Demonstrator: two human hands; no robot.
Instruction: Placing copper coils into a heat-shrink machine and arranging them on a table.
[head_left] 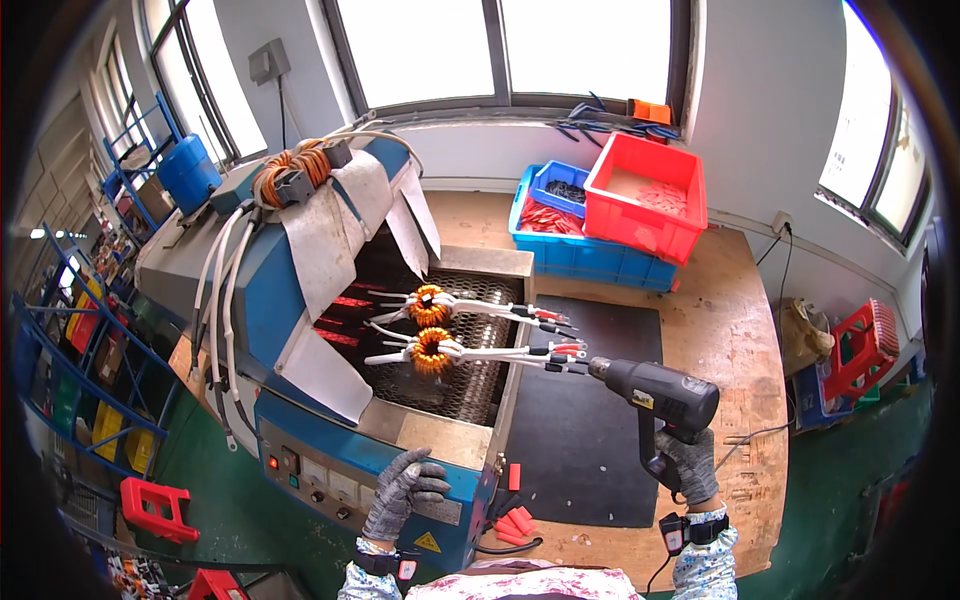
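Observation:
My right hand (pixel 690 465), in a grey knit glove, grips the handle of a black heat gun (pixel 660 393). Its nozzle points left, close to the lead ends of the nearer toroidal coil (pixel 431 351). Behind that coil lies a second copper-wound toroidal coil (pixel 430 305). Both rest on a metal mesh conveyor (pixel 475 390), their white-sleeved leads (pixel 500 354) reaching right past its edge, with red and black sleeves at the ends. My left hand (pixel 405 493), gloved too, is at the near edge of the blue heating machine (pixel 350 470), fingers loosely extended and holding nothing.
Red heat-shrink tube pieces (pixel 515 524) lie by the black mat (pixel 590 450) on the wooden table (pixel 725 330). Blue bins (pixel 600 262) and a red bin (pixel 645 200) stand at the back. White flaps (pixel 325 370) hang at the machine's glowing opening. A cord trails right.

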